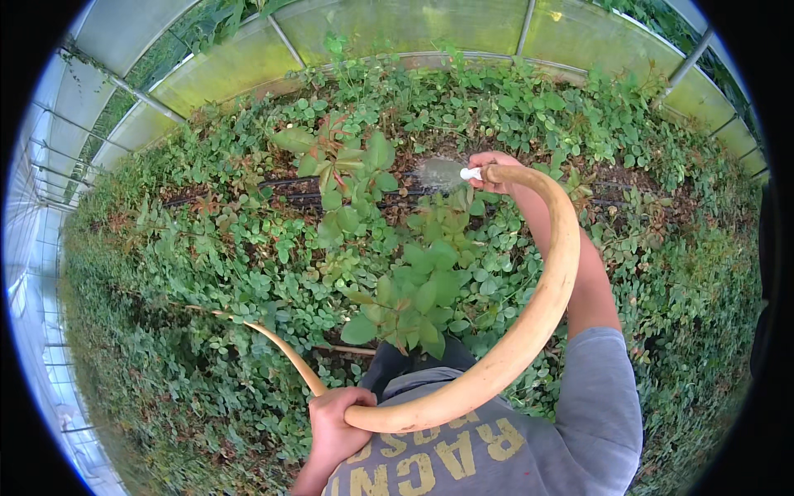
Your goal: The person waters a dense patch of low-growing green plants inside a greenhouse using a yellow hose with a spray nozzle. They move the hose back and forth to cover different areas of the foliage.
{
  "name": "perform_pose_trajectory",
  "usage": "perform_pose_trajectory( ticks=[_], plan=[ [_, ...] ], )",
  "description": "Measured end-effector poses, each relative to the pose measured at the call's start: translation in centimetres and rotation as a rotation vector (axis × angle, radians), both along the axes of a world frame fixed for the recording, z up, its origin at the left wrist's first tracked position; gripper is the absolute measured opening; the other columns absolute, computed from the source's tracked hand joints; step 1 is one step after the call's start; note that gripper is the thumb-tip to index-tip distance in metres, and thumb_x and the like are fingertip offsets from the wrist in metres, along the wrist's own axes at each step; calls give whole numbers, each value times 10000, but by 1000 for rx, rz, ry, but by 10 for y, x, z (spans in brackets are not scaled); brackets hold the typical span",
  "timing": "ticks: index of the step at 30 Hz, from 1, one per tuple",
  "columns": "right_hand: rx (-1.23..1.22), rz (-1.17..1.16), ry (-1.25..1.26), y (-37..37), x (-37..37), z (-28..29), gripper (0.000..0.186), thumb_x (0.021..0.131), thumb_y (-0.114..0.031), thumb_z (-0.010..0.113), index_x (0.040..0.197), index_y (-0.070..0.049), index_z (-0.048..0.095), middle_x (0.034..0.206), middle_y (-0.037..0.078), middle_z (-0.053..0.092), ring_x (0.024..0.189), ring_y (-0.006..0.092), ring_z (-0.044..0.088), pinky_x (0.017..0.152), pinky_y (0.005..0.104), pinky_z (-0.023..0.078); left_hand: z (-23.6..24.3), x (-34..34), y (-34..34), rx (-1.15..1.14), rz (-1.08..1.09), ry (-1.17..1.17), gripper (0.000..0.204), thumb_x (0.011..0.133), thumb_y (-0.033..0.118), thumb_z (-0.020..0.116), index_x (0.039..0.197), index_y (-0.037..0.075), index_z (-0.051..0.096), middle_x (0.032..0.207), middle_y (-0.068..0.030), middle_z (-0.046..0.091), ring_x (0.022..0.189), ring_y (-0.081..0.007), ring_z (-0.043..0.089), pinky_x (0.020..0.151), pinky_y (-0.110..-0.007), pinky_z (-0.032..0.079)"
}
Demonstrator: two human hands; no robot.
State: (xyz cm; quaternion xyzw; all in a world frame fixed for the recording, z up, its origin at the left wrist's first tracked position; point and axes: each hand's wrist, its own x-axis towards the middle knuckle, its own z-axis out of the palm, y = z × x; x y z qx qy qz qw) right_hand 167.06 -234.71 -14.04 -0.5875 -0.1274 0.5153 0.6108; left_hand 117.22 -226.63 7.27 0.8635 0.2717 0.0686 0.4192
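My right hand [488,169] grips the end of a thick tan hose [546,314] at a white nozzle [471,174], and a misty spray [438,174] comes from it toward the left over the plants. The hose loops down from there across my grey shirt to my left hand [339,417], which is closed around it at waist height. Beyond that hand the hose runs up and left into the foliage. Taller leafy shoots [426,306] with some reddish young leaves stand in front of me.
Low green foliage [190,273] surrounds me, with brown leaf litter and black drip lines [306,196] running crosswise. A translucent, green-stained greenhouse wall [405,29] with metal posts [526,29] curves along the far side, and pale sheeting [29,273] is at the left.
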Motion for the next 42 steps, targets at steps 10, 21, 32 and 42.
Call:
perform_pose_trajectory(
  ticks=[10, 21, 32, 42],
  plan=[
    [-357, 14, -207, 21, -8, 71, 211, 862, 28, 475, 941, -117, 606, 842, -6, 628, 688, 60, 618, 463, 191, 337, -18, -10, 15, -62, 27, -75, 172, 581, -31, 692, 715, 51, 622, 643, -73, 636, 593, -248, 641, 557, -317, 488],
    [-523, -129, -311, 3, 9, 74, 213, 875, 2, 463, 924, -79, 653, 946, 57, 629, 755, 111, 663, 414, 202, 342, -22, -16, 38, -103, 93, -64, 170, 594, -56, 661, 720, 51, 620, 640, -81, 633, 590, -246, 641, 555, -313, 486],
    [-469, 19, -343, -88, 111, 45, 110, 864, -95, 511, 889, -96, 618, 787, 36, 634, 589, 87, 587, 413, 225, 322, -14, 79, -52, 45, 153, -14, 174, 570, -43, 659, 702, 62, 616, 628, -80, 620, 585, -265, 625, 553, -335, 473],
    [-315, 132, -442, -141, 140, 48, 141, 801, -89, 535, 929, -64, 589, 700, -13, 583, 462, 42, 436, 381, 202, 300, 3, 134, -121, 70, 88, 19, 162, 573, -41, 677, 692, 52, 616, 638, -77, 636, 600, -264, 638, 567, -329, 485]
  ],
)
